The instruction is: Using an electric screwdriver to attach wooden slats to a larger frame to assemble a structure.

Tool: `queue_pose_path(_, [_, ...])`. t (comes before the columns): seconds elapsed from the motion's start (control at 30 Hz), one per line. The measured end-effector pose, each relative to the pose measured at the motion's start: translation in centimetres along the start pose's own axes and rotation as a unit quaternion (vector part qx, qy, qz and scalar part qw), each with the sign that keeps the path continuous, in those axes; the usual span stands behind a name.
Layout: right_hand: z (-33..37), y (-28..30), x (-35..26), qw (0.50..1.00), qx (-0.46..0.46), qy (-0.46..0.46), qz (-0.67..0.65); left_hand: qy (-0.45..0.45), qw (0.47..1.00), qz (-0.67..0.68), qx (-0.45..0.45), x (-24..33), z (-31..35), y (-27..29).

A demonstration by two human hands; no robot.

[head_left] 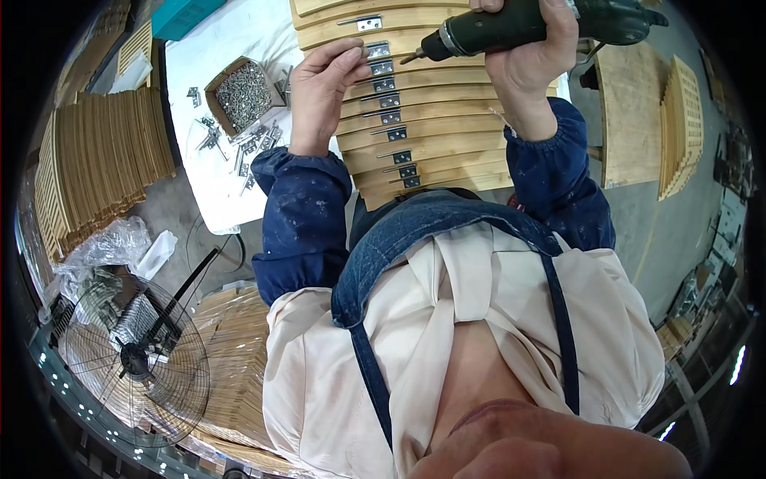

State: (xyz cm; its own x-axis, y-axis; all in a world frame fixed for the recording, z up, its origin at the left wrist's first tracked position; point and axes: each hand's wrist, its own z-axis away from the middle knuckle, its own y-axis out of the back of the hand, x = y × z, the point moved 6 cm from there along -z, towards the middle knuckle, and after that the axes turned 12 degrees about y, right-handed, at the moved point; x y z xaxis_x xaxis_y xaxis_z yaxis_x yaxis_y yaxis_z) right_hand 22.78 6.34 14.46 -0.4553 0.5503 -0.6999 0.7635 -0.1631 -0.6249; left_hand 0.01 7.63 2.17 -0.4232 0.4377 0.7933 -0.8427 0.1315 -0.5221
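Note:
My right hand [531, 60] is wrapped round a dark green electric screwdriver [499, 30]. Its bit points left, toward a row of small metal hinges [384, 84] lying on overlapped wooden boards [447, 104]. Thumb and fingers pinched together, my left hand [323, 84] is at the left side of an upper metal hinge [377, 49]. Whatever sits between those fingertips is too small to make out. Another hinge [369, 24] lies on the board farther up.
Left of the boards, a white-covered table [203, 180] bears an open cardboard box of screws [242, 96], loose hinges [254, 148] and a teal box [183, 14]. Stacked wooden panels [104, 160] and a fan [136, 359] stand at left. A wooden table [630, 120] is at right.

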Motion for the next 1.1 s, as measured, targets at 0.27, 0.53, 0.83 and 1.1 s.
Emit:
queue_pose_path(0.27, [-1.2,-0.5,-0.8,0.996,-0.046,0.066,-0.045,0.078,0.988,0.109,-0.075,-2.5,-0.7,-2.4])
queue_pose_path(0.53, [-1.4,-0.9,-0.5,0.995,-0.067,0.072,-0.032,0.091,0.978,0.143,-0.123,-2.6,-0.8,-2.6])
queue_pose_path(0.83, [-3.5,-2.3,-0.4,0.977,-0.181,0.067,-0.087,0.022,0.977,0.104,-0.185,-0.8,-1.2,-2.6])
queue_pose_path(1.1, [-5.9,-5.3,0.4,0.973,-0.175,0.12,-0.09,-0.027,0.992,-0.118,0.041,3.4,-2.4,-1.3])
